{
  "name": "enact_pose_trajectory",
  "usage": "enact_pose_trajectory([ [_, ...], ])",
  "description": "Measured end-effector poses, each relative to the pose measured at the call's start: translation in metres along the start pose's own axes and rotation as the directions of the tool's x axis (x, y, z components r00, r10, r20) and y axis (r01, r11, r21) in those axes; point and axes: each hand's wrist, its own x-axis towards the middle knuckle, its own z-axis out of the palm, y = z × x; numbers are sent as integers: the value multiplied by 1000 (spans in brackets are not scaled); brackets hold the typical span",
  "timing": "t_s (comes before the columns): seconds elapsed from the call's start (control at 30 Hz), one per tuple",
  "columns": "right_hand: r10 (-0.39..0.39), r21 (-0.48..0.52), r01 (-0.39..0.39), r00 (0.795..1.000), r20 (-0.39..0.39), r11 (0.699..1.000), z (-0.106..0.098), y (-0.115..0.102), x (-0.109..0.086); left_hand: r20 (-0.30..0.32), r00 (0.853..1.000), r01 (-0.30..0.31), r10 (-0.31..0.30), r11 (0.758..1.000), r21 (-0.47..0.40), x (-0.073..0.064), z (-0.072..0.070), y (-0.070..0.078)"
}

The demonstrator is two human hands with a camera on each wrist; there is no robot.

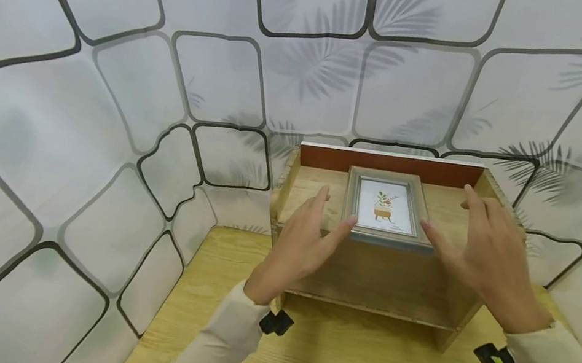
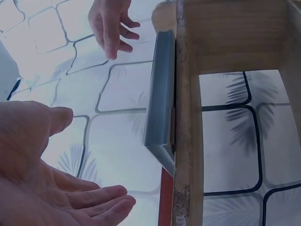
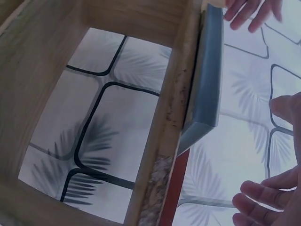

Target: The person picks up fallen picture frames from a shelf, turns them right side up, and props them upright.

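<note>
A silver-grey picture frame [image 1: 351, 196] lies face up on the top board of a small wooden shelf [image 1: 366, 279]. Its print shows a potted plant on a stand. To the left of it my left hand [image 1: 300, 242] hovers with fingers extended and thumb apart. My right hand [image 1: 494, 260] is held likewise on the right side, its thumb pointing towards the frame. Both wrist views show a gap between the hands and the frame's blue-grey edge [image 2: 160, 89], so neither hand holds it.
The shelf stands on a light wood-grain table [image 1: 184, 303]. Behind and to the left, the walls carry patterned paper [image 1: 113, 94]. A reddish-brown strip [image 1: 388, 165] runs along the shelf's back edge. Beneath the top board is an open compartment.
</note>
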Motion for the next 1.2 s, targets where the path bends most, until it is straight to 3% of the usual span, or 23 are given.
enact_pose_trajectory([
  [0.07, 62, -1, -62, 996, 69, 998, 1, -1, 10, 15, 1000, 23, -23, 1000, 14, 12, 0, 3],
  [0.17, 141, 7, -146, 968, 209, 989, 3, -1, 23, 36, 998, 47, -48, 998, 43, 26, 2, 8],
  [0.3, 212, -15, -223, 900, 380, 975, 8, 2, 40, 59, 997, 33, -42, 989, 147, 39, 7, 12],
  [0.4, 247, -56, -251, 849, 468, 967, 13, 5, 50, 81, 995, 41, -64, 965, 257, 46, 10, 13],
  [0.53, 277, -97, -271, 781, 560, 958, 18, 11, 58, 127, 982, 89, -141, 934, 346, 53, 14, 13],
  [0.67, 283, -97, -286, 734, 618, 953, 21, 16, 62, 153, 971, 113, -182, 920, 374, 59, 17, 12],
  [0.83, 272, -85, -291, 696, 664, 953, 28, 21, 66, 184, 957, 138, -226, 907, 398, 67, 22, 9],
  [0.97, 261, -85, -278, 689, 676, 957, 33, 22, 66, 200, 945, 158, -257, 898, 410, 71, 24, 7],
  [1.2, 239, -32, -302, 681, 692, 953, 39, 25, 63, 210, 942, 164, -260, 907, 388, 75, 27, 3],
])
